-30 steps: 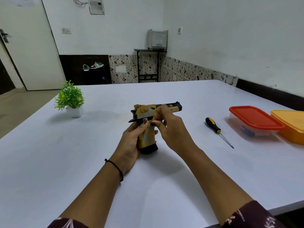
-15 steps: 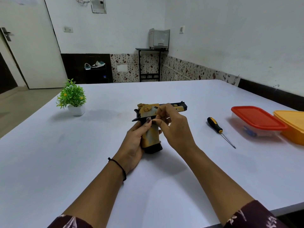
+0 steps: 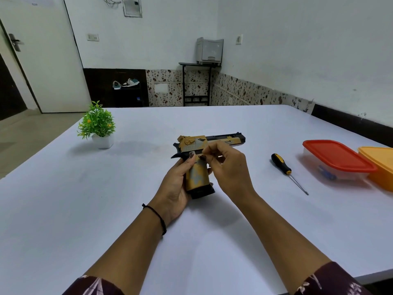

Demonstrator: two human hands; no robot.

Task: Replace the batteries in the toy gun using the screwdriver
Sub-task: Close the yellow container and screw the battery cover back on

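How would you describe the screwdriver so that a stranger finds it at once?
Look at the big white table. Between the toy gun and the red-lidded box lies the screwdriver, untouched. It alone is slim, with a black and yellow handle and a thin metal shaft.

**Occlusions and cut-offs**

Right hand (image 3: pixel 230 168) covers the trigger area of the toy gun (image 3: pixel 196 177); can't tell if its fingertips pinch anything there. Left hand (image 3: pixel 176 188) fingers mostly hidden behind the grip. Slide lettering too small to read. Orange container (image 3: pixel 380 165) cut by right edge. Blue item inside red-lidded box (image 3: pixel 333 158) blurred, unidentifiable. Left sleeve (image 3: pixel 95 286) and right sleeve (image 3: pixel 331 282) cut by bottom edge.
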